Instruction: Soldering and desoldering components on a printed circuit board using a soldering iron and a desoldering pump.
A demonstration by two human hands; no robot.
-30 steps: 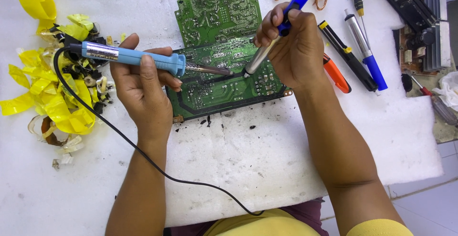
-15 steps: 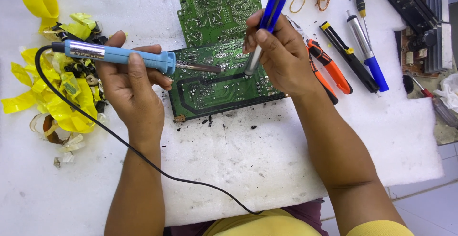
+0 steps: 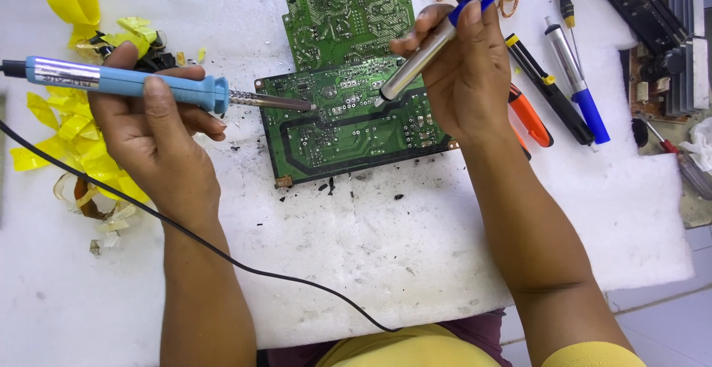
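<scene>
We grip the blue-handled soldering iron (image 3: 126,85) in our left hand (image 3: 152,141), fingers wrapped around the handle, its metal tip resting on the green circuit board (image 3: 348,122) that lies flat on the white foam mat (image 3: 371,263). Our right hand (image 3: 463,77) closes around the desoldering pump (image 3: 445,33), nozzle on the board just beside the iron tip.

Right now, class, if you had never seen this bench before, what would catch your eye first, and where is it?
Two hands meet over a green circuit board at the centre of the white foam mat. The left hand holds a blue soldering iron, tip towards the board; the right hand angles a blue and silver desoldering pump down at it. Crumpled yellow tape lies at far left.
</scene>
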